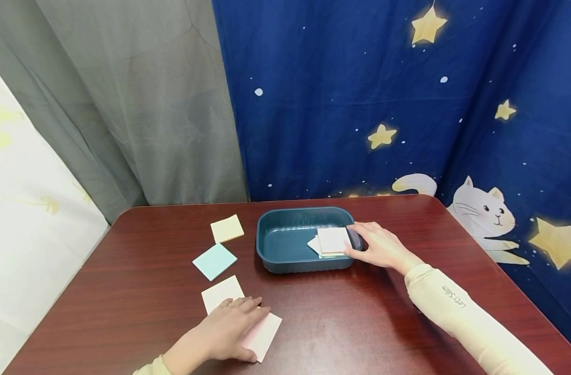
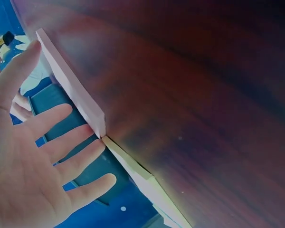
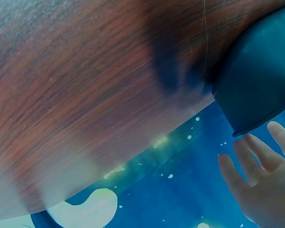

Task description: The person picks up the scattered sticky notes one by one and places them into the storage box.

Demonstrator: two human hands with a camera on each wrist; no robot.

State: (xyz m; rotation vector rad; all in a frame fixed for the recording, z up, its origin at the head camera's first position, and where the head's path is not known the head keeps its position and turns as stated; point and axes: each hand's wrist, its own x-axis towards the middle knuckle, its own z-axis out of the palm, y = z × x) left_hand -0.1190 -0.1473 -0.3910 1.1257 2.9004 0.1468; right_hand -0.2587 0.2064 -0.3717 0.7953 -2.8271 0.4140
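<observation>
In the head view my left hand (image 1: 226,330) lies over a pale pink pad (image 1: 263,333), its thumb at the near corner and its fingers across the far part. A cream pad (image 1: 222,292) adjoins it, partly covered by the fingers. The left wrist view has my hand (image 2: 47,161) with spread fingers beside the pink pad's edge (image 2: 73,85). My right hand (image 1: 381,247) is at the right end of a dark teal bin (image 1: 290,266), thumb by the top white pad (image 1: 332,240) of a small pile inside. In the right wrist view its fingers (image 3: 249,161) extend beside the bin (image 3: 261,71).
A pale yellow pad (image 1: 226,228) and a light blue pad (image 1: 214,261) lie left of the bin on the reddish-brown table (image 1: 126,291). Grey and blue star-patterned curtains (image 1: 323,104) hang behind the table, with a white one at the left.
</observation>
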